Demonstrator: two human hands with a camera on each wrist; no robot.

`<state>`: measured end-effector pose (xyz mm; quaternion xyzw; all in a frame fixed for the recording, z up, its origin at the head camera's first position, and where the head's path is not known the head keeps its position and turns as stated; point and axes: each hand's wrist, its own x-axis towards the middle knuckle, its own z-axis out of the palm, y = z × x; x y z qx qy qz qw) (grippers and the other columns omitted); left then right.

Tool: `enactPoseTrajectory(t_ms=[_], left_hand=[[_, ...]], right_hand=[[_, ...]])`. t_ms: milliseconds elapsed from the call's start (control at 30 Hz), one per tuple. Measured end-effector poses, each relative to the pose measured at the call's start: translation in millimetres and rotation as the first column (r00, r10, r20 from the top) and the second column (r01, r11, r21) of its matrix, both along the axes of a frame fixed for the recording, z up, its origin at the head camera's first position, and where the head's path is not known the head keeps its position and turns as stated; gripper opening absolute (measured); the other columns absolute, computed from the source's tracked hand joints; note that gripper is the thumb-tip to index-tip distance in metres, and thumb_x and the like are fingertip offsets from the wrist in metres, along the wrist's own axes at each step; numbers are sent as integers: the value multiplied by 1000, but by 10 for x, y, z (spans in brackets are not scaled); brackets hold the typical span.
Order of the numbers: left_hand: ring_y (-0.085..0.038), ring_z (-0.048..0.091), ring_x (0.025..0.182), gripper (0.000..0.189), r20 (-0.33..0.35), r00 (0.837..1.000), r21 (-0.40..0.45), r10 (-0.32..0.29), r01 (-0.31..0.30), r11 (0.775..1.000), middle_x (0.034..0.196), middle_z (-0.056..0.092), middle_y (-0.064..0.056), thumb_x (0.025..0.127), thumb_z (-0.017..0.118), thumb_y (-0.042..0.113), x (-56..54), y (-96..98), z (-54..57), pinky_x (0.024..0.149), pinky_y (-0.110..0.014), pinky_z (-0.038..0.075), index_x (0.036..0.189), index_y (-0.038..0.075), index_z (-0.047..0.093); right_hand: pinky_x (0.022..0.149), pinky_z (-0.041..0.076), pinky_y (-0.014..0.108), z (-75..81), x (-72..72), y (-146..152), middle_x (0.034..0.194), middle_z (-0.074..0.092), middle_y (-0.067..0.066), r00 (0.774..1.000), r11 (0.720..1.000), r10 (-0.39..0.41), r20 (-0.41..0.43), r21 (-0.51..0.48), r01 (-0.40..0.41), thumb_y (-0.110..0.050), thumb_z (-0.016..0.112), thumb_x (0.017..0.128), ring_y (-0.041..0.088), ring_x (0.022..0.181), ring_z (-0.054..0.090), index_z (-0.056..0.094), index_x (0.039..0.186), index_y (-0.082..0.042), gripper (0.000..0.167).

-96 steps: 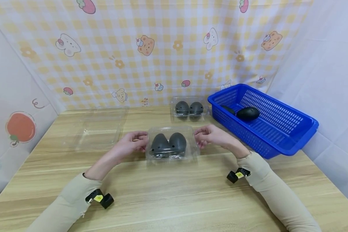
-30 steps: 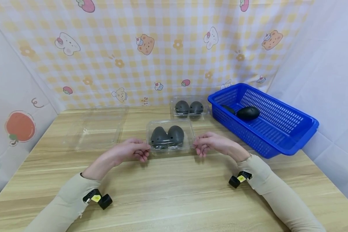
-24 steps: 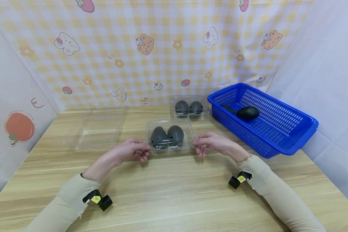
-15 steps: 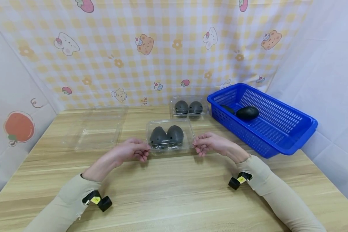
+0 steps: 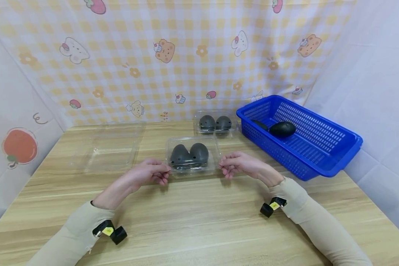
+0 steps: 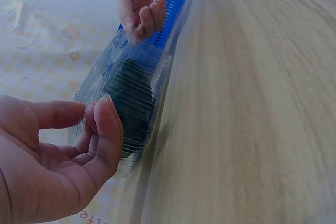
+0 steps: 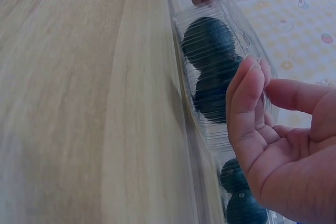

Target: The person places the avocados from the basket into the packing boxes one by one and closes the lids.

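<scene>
A clear plastic clamshell box [image 5: 214,155], its lid down, holds two dark, egg-shaped avocados [image 5: 198,153] side by side. At its front left corner, my left hand [image 5: 153,171] pinches the rim between thumb and curled fingers. My right hand [image 5: 238,165] does the same at the front right corner. From the left wrist view, the thumb and fingertips [image 6: 107,116] meet on the box's edge. The right wrist view shows the other pinch, where the fingers [image 7: 247,93] partly cover the box. Its ribbed side wall faces both wrist cameras.
Behind it stands a second clear box [image 5: 235,125] with two more avocados. A blue perforated basket [image 5: 332,147] at the right holds two dark avocados [image 5: 282,129]. Clear plastic box parts [image 5: 109,147] lie at the left. A checked cloth [image 5: 119,55] hangs behind the wooden table [image 5: 193,221].
Since about three seconds ago, both hands have shifted from the box's sides to its front corners. The box sits slightly farther back. Over the last second, hands and box have hardly moved.
</scene>
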<state>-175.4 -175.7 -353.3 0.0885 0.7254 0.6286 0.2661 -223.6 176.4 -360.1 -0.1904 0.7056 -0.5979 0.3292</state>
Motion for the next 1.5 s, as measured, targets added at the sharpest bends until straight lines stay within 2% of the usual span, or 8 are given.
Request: enactPoseTrajectory(t_ms=[167,400,533,767,1000,1267,1500], left_hand=[[-12,63,74,29,-16,999,-1,31,-31,1000,87,63,-9,103,52,9,25,-19,-15,70,-22,57,113,-18,57],[-12,62,74,27,-53,996,26,78,-77,997,86,62,-10,104,46,6,66,-36,-47,72,-24,57,111,-18,55],[-12,63,75,26,-66,990,38,128,-125,991,87,60,-9,104,45,6,99,-36,-57,72,-23,57,110,-17,56],[-12,63,75,21,-70,970,68,231,-226,972,88,58,-7,104,43,6,166,-40,-61,72,-23,56,106,-11,56],[-11,63,74,19,-50,952,118,303,-296,948,83,57,-6,104,41,4,194,-61,-85,71,-23,56,97,-5,56],[-11,61,74,19,-33,918,130,396,-389,912,84,54,-4,106,40,5,198,-111,-88,71,-22,56,99,-7,52],[-10,60,76,21,-41,906,110,422,-416,903,87,52,-4,108,35,7,191,-153,-77,74,-21,55,104,-9,48]], right_hand=[[67,55,25,-14,-12,-43,81,63,7,1000,1000,1,10,-19,0,-7,46,105,14,73,63,58,100,3,16],[68,55,26,-21,-13,-130,82,63,6,1000,1000,-1,27,-31,2,-7,48,104,14,73,63,57,101,4,15],[68,55,26,-29,-19,-189,82,63,7,999,999,-2,41,-51,4,-6,48,104,15,72,62,56,98,3,14],[68,56,26,-35,-29,-328,81,63,7,999,997,-9,51,-80,14,-5,49,103,15,71,62,55,98,7,14],[68,56,26,-67,-62,-462,81,64,7,996,996,-26,86,-86,33,-5,49,103,15,71,62,55,100,8,14],[69,56,26,-70,-110,-612,82,64,7,997,996,-38,62,-74,42,-7,49,103,16,73,63,55,102,8,16],[70,56,25,-77,-160,-731,83,65,6,997,996,-34,69,-85,40,-7,49,104,16,74,65,53,107,14,22]])
